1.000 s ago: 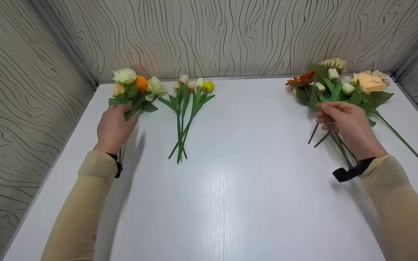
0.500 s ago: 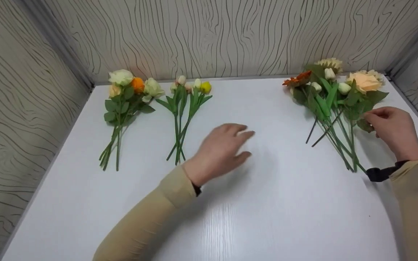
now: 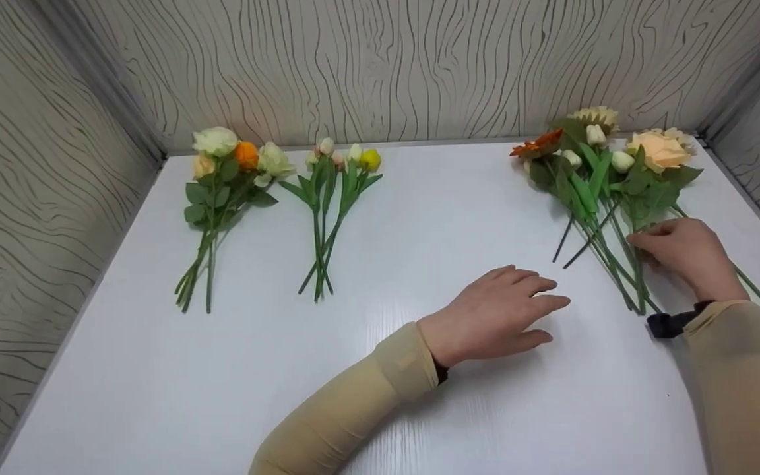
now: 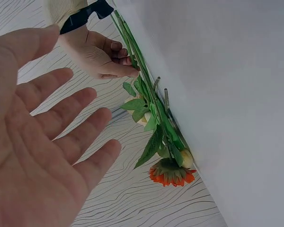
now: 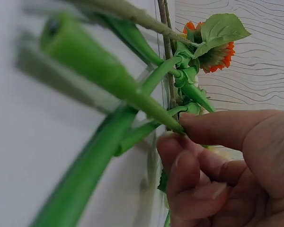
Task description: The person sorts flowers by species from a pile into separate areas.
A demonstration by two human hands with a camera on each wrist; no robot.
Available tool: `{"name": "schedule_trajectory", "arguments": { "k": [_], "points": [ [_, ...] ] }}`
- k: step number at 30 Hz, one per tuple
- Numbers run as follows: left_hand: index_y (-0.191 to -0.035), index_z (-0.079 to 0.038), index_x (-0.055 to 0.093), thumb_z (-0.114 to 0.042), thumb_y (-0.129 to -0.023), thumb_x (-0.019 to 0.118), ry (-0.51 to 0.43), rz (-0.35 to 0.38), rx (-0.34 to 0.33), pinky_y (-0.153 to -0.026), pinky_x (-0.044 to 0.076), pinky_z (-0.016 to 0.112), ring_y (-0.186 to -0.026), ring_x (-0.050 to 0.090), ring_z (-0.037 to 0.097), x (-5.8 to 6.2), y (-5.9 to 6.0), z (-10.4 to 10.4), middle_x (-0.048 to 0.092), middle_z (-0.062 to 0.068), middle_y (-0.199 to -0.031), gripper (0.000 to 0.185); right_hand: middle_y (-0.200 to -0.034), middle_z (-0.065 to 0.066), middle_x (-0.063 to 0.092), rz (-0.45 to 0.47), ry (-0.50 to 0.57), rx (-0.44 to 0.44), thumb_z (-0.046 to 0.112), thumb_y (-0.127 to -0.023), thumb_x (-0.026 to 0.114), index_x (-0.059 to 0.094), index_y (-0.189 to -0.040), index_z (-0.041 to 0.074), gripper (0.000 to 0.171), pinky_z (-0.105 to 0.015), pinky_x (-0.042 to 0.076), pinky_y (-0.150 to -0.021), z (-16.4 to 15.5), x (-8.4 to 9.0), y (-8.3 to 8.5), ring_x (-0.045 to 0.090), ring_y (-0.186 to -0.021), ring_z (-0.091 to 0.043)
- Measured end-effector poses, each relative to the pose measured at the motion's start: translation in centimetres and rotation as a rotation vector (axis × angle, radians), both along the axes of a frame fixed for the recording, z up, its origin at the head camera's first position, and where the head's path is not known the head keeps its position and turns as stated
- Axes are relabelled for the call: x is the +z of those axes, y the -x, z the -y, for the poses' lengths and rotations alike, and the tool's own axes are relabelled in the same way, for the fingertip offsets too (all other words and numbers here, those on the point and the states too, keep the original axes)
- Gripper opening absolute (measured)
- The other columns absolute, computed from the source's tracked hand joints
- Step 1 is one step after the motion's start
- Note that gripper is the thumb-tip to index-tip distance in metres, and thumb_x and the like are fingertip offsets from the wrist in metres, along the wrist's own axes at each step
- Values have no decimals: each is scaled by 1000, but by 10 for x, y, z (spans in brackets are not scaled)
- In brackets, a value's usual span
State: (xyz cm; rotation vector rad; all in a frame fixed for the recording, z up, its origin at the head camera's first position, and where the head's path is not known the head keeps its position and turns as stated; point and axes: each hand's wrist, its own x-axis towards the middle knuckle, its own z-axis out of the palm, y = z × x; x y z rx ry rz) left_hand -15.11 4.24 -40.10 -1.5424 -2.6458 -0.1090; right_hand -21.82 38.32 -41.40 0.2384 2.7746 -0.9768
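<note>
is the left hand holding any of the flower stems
No, the left hand hovers open with straight fingers over the bare white table, apart from the stems that the right hand touches.

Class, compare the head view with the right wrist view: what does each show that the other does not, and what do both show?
Only the head view shows the left hand open over the white table, plus two separate flower bunches: the rose bunch and the tulip bunch. Only the right wrist view shows, close up, fingertips pinching a green stem. Both show the right hand at the mixed bunch with its orange flower.
</note>
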Motion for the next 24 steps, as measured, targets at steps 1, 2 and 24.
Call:
{"name": "schedule_trajectory", "arguments": {
  "k": [1, 2, 24],
  "points": [
    [-151, -25, 51, -43, -103, 59, -6, 1, -2, -118, 28, 29, -140, 44, 13, -1, 0, 1, 51, -3, -151, 52, -87, -6, 70, 5, 20, -4, 48, -100, 61, 64, -120, -10, 62, -35, 52, -63, 0, 0, 0, 62, -78, -22],
    [-150, -25, 52, -43, -103, 60, -18, 3, -5, -117, 29, 28, -139, 45, 13, -1, 1, 1, 52, -3, -150, 51, -88, -6, 70, 8, 37, -10, 47, -101, 61, 63, -122, -11, 62, -35, 54, -64, 0, 0, 0, 64, -78, -20],
    [-125, -16, 75, -30, -103, 64, -606, 631, 312, -82, 48, 12, -96, 61, -6, -1, 22, 17, 71, -14, -117, 28, -94, -5, 72, -224, 563, -27, 37, -95, 72, 64, -123, -4, 51, -31, 61, -74, 81, 43, -8, 71, -80, -17]
  ]
}}
